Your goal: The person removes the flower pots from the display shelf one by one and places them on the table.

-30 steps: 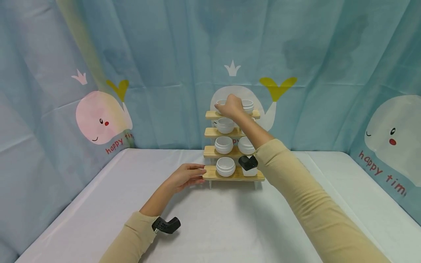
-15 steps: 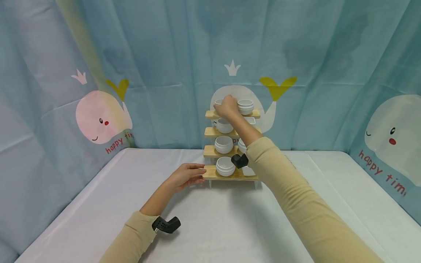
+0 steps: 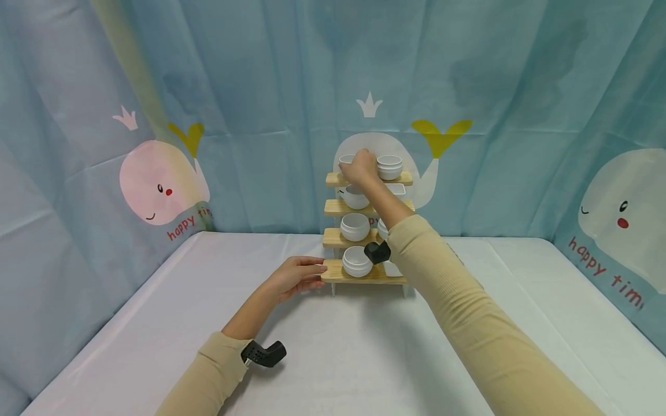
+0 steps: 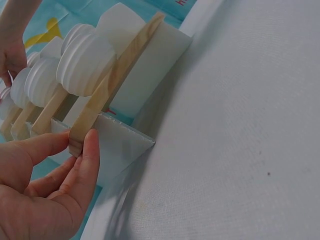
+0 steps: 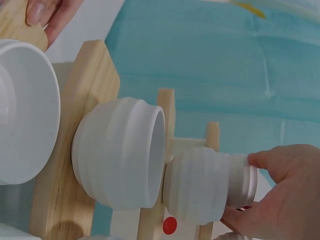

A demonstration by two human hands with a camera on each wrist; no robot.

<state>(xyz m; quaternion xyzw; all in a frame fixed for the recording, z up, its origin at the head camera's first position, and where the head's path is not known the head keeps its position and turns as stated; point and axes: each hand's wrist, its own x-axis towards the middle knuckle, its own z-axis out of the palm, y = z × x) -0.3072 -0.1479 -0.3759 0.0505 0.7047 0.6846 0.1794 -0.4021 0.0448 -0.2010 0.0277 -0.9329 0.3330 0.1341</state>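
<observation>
A tiered display stand with wooden shelves [image 3: 335, 238] stands on the white-covered table. At its lower left corner, my left hand [image 3: 293, 278] pinches the end of the bottom shelf [image 4: 95, 112] between thumb and fingers. My right hand [image 3: 361, 169] is up at the top shelf [image 3: 400, 178], where thumb and fingers grip a small white bowl [image 5: 243, 180] at the left end. Another white bowl [image 3: 389, 167] sits to its right. Below, ribbed white bowls [image 3: 355, 227] line the left side of the lower shelves. The right forearm covers part of the right side.
A square white dish [image 3: 392, 269] shows at the right of the bottom shelf, partly hidden by the black wrist camera [image 3: 377, 252]. Behind the stand hangs a blue curtain [image 3: 250, 115] with whale prints. White cloth [image 3: 333, 358] covers the table.
My right hand and forearm have shifted slightly left, uncovering more of the top right bowl and a square dish below it. The left hand has stayed at the bottom shelf.
</observation>
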